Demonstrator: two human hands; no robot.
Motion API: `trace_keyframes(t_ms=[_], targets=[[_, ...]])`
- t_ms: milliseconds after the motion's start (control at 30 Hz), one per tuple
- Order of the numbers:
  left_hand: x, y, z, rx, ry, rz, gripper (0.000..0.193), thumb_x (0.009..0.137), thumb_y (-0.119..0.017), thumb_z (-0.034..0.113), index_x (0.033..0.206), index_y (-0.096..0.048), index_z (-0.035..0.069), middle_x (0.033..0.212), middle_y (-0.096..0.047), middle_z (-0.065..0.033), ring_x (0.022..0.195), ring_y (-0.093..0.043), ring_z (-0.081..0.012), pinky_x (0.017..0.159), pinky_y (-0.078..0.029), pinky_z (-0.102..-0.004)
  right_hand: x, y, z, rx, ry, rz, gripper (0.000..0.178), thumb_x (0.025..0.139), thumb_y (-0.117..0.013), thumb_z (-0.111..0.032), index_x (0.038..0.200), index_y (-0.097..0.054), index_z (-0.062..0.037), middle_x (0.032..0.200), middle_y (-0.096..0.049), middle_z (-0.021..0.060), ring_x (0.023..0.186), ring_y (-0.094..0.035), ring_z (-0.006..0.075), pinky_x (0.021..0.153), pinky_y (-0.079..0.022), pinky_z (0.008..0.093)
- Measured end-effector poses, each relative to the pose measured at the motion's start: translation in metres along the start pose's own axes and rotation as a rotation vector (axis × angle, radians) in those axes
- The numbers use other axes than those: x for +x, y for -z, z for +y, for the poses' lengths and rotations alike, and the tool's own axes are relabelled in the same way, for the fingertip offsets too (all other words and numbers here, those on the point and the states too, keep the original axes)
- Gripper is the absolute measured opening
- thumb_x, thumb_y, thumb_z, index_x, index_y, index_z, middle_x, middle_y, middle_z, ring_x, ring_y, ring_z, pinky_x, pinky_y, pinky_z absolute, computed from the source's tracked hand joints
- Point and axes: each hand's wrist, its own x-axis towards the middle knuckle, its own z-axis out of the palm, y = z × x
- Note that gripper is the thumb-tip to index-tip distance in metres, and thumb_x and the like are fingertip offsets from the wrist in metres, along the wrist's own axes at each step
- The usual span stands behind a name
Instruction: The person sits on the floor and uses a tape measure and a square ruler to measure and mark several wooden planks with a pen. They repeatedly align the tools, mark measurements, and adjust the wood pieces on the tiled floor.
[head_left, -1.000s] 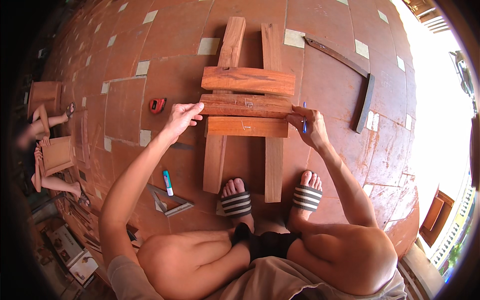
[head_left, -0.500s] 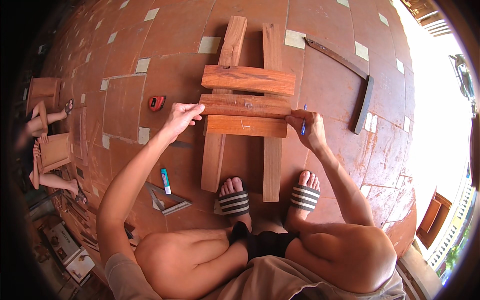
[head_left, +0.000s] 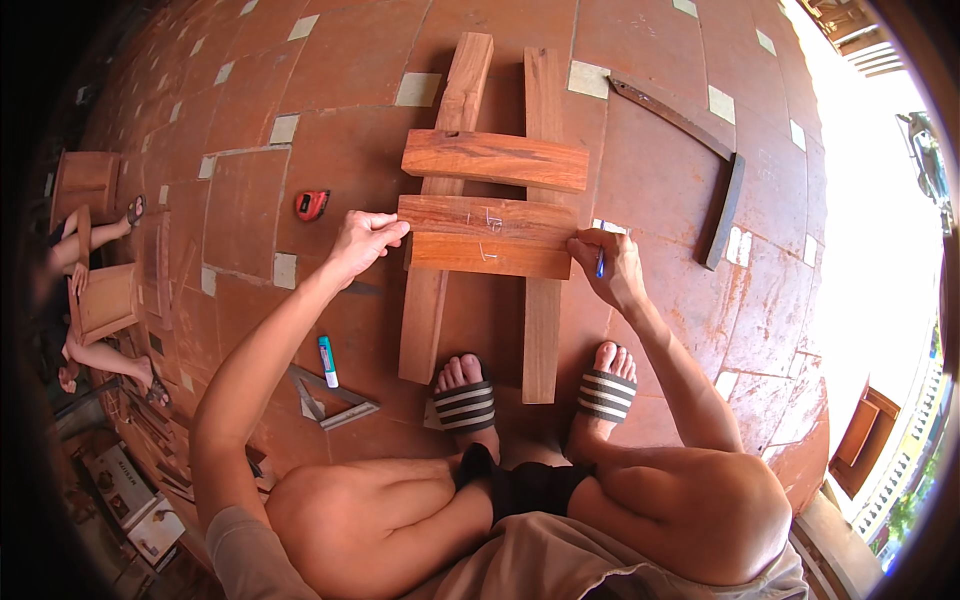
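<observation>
Squatting over a tiled floor (head_left: 250, 210), the person kept both hands on a stack of reddish wooden boards. The left hand (head_left: 362, 240) had its fingers (head_left: 385, 232) curled narrow and pressed against the left end of the middle board (head_left: 487, 217), with no gap between fingertips and wood. The right hand (head_left: 610, 265) had its fingers closed around a blue pen (head_left: 599, 263), the tip pointing down just beside the right end of the lower board (head_left: 490, 256). That lower board lay touching the middle one along its long edge, directly between the two sets of fingers, and faint pencil marks showed on both faces.

Beyond the fingers, farther from the person, a third cross board (head_left: 495, 160) sat apart from the marked pair. All three rested across two long upright planks (head_left: 440, 200), which ran from past the fingers back toward the person's striped sandals (head_left: 465, 405).

Left of the left fingers, near but not touching, lay a red tape measure (head_left: 312, 204). Below that hand's forearm, closer to the body, were a blue marker (head_left: 328, 361) and a metal try square (head_left: 330, 400). Well right of the right fingers lay a large dark framing square (head_left: 715, 170). Far to the left, another person's legs (head_left: 95, 355) showed beside small wooden stools (head_left: 100, 300).
</observation>
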Motion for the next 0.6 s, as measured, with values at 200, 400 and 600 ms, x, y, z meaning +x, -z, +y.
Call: trace_keyframes(t_ms=[200,400,600], targets=[[0.007,0.008,0.015,0.049,0.032,-0.023,0.063,0.098,-0.072,0.042,0.135,-0.065,-0.008,0.127,-0.072,-0.0158,0.099,-0.073,-0.0174,0.078,-0.057,-0.0312,0.009,0.012,0.003,0.09,-0.049,-0.048,0.034,0.095,-0.074,-0.03,0.107,-0.079,0.0016,0.092,-0.078,0.0199,0.087,-0.078,0.0301,0.076,-0.059,0.0375],[0.019,0.018,0.027,0.019,0.019,0.047,0.069,0.099,-0.071,0.048,0.145,-0.059,-0.001,0.133,-0.071,-0.0147,0.105,-0.071,-0.0185,0.082,-0.056,-0.0317,0.025,0.015,0.009,0.127,-0.015,0.086,0.04,0.096,-0.072,-0.034,0.115,-0.077,0.0014,0.101,-0.078,0.0221,0.094,-0.078,0.0328,0.086,-0.06,0.0395],[0.034,0.017,0.043,-0.033,0.001,0.04,0.075,0.099,-0.071,0.048,0.154,-0.049,0.001,0.14,-0.067,-0.0157,0.11,-0.07,-0.0194,0.086,-0.057,-0.0324,0.044,0.025,0.004,0.177,-0.02,0.079,0.051,0.094,-0.073,-0.035,0.128,-0.071,0.0024,0.107,-0.077,0.0247,0.102,-0.077,0.0341,0.091,-0.059,0.0398]])
